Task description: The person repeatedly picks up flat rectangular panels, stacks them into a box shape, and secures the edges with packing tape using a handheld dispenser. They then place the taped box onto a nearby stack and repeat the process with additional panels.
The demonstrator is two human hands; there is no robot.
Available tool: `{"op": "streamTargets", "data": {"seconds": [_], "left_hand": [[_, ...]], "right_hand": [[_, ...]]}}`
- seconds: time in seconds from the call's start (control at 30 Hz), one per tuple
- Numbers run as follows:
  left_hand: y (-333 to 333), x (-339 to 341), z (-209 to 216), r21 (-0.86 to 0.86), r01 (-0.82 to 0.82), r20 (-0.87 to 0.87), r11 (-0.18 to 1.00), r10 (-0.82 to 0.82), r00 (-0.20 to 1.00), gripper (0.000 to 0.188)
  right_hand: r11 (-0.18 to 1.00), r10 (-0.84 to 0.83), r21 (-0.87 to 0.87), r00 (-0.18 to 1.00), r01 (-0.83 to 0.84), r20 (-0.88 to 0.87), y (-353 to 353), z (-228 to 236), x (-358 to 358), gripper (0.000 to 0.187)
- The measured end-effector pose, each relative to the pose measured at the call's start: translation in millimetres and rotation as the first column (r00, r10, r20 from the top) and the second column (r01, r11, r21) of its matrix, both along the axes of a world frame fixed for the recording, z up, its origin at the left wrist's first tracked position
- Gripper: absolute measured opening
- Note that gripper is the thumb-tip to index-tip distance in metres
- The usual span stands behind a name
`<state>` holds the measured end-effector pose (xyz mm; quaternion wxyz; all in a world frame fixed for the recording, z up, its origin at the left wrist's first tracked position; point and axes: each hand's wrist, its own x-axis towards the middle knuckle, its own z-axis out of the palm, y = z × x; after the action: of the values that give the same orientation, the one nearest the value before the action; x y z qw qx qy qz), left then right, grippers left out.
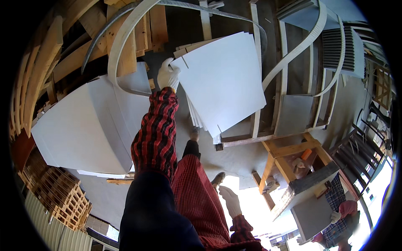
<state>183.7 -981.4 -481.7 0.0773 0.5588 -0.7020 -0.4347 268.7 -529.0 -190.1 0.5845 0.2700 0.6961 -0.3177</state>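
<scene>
A stack of large white cardboard sheets (224, 81), slightly fanned, lies in front of me on a wooden frame. The top sheet has short slits near two corners. My left hand (168, 75), in a white glove, reaches out to the stack's left corner, its fingers curled against the sheet edge; the underside of the grip is hidden. My right hand (231, 201), also gloved, hangs low by my right side, fingers loosely extended, holding nothing.
More large white sheets (75, 125) lie to the left, beside stacked wooden boards (44, 71). Loose pale straps (299, 48) loop over the wooden frame (280, 79). A wooden stand (289, 157) is at right. Another person (341, 213) handles a grey panel (312, 217) at lower right.
</scene>
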Motion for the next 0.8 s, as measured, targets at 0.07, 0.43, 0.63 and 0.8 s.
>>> {"op": "streamTargets", "data": {"seconds": [0.07,0.43,0.63,0.8], "left_hand": [[26.4,20.6,31.9,0.156,-0.076,-0.219,0.985,0.11,0.97,0.049],[220.4,48.3,328.7,-0.007,0.338,-0.466,0.941,-0.302,0.831,0.022],[314.9,70.8,540.9,-0.452,0.779,-0.523,0.434,-0.837,0.162,0.022],[447.1,100.4,636.1,-0.206,0.954,-0.624,0.217,-0.78,0.043,0.023]], "right_hand": [[0.997,0.028,-0.066,0.998,-0.032,-0.06,-1.8,9.9,-2.7,0.04],[0.966,0.111,-0.137,0.831,-0.219,-0.545,63.1,84.6,17.0,0.035],[0.912,0.296,0.288,-0.019,-0.292,-0.955,198.8,245.7,13.1,0.071],[0.876,0.444,0.431,0.011,-0.215,-0.896,351.5,303.0,85.2,0.08]]}}
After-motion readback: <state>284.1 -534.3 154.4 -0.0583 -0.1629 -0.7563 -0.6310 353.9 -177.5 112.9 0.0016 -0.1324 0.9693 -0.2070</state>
